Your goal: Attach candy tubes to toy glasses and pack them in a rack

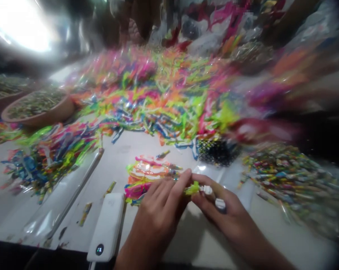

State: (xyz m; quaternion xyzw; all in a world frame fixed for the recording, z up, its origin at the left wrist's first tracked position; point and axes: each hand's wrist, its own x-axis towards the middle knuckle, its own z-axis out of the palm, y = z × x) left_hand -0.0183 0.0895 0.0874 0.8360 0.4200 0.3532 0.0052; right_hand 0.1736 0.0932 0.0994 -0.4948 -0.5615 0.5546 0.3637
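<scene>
My left hand (161,204) is closed, its fingers bent together beside a small pile of bright plastic strips (138,189). Its fingertips meet those of my right hand (231,208); what they pinch, if anything, is hidden. Between the two hands shows a crumpled yellow-green piece (194,188). My right hand is curled around small pieces with white ends (220,204), which stick out between thumb and fingers. Just beyond the hands, pink, orange and yellow strips lie side by side, some with thin patterned sticks at their ends.
A white power bank (107,225) with a cable lies left of my hands. Loose patterned sticks (86,213) lie nearby. A clear plastic sleeve (65,195), a black mesh holder (217,153), a heap of sticks (282,176), a mound of coloured strips (158,97) and a filled bowl (37,119) surround them.
</scene>
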